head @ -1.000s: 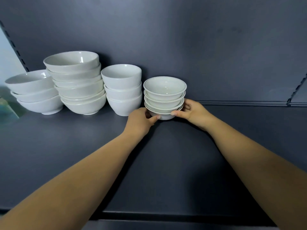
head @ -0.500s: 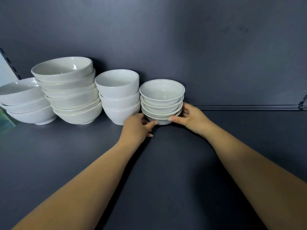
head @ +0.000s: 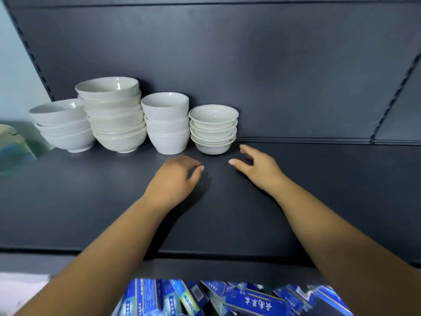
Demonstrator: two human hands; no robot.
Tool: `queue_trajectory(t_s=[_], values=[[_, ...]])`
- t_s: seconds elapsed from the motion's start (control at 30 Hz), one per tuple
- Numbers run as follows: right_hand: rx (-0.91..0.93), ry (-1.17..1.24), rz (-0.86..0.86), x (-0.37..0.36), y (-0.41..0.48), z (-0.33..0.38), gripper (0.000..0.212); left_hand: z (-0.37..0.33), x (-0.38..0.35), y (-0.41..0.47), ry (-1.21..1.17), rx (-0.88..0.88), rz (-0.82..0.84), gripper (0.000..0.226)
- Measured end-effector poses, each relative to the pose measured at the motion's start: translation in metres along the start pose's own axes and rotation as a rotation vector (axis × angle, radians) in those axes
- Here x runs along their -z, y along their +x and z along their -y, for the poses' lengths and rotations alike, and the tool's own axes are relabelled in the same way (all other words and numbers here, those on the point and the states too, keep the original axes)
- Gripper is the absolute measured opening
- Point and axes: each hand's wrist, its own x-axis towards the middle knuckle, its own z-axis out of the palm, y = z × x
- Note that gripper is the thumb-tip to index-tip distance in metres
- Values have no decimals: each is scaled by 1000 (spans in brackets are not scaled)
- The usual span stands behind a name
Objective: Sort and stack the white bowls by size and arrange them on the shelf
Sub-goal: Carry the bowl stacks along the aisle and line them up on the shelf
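Bowls (head: 213, 130) just beyond both open hands.

On the dark shelf (head: 319, 190), four upright white stacks stand side by side from 10 to 12 o'clock: wide bowls (head: 63, 131), large bowls (head: 114, 117), deep bowls (head: 167, 126), small shallow bowls (head: 213, 131).

The shelf (head: 296, 201) is a flat, matte dark grey deck. Its rear edge meets a back panel (head: 250, 65) of the same grey along a narrow joint strip (head: 296, 139). A slotted upright (head: 32, 55) bounds the panel at the left. A second slotted upright (head: 396, 92) stands toward the right. A pale wall (head: 13, 76) lies beyond the left upright. Lighting is soft and even. Below the shelf's front edge, blue printed boxes (head: 250, 299) lie in a loose pile.
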Motion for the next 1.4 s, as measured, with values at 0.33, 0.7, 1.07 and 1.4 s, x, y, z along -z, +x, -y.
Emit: queue_trajectory(t_s=[0.33, 0.7, 1.07, 1.4], values=[[245, -410, -337, -23, -251, 26, 44, -43, 17, -197, -137, -300, -31, 36], [-423, -623, -348, -76, -560, 1, 47, -88, -48, -385, -362, -441, 424, 35], [-1115, -481, -438, -93, -761, 7, 40, -160, -88, -496, -487, -671, 831, 43], [-1205, -450, -507, -48, -856, -45, 34, -284, -174, -499, -389, -855, 909, 38]])
